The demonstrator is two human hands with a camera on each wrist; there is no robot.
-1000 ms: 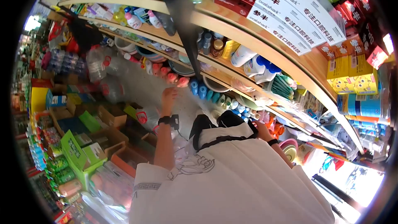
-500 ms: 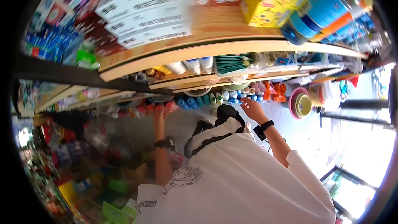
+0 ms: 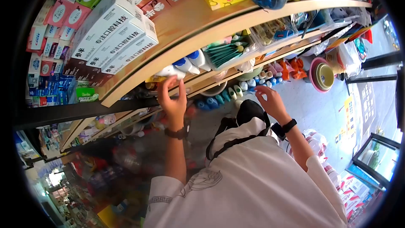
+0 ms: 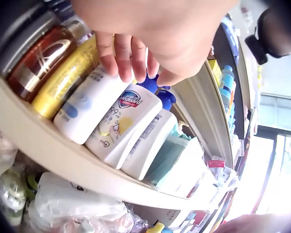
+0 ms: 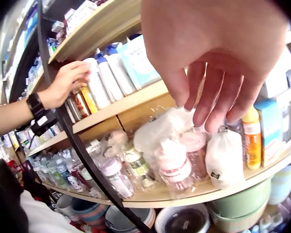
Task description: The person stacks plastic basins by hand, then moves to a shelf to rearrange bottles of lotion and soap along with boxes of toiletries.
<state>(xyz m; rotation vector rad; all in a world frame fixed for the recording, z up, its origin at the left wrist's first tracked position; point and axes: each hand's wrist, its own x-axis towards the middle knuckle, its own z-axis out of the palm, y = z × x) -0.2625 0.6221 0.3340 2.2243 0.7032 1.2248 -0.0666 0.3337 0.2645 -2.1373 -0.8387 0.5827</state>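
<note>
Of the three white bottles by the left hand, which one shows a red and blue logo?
The middle bottle, second from the yellow bottle; its white neighbours show no such logo.

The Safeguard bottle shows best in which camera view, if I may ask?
The left wrist view: the Safeguard bottle is close there, its label readable. The head and right wrist views show blue-topped white bottles, but smaller, with no readable label.
</note>
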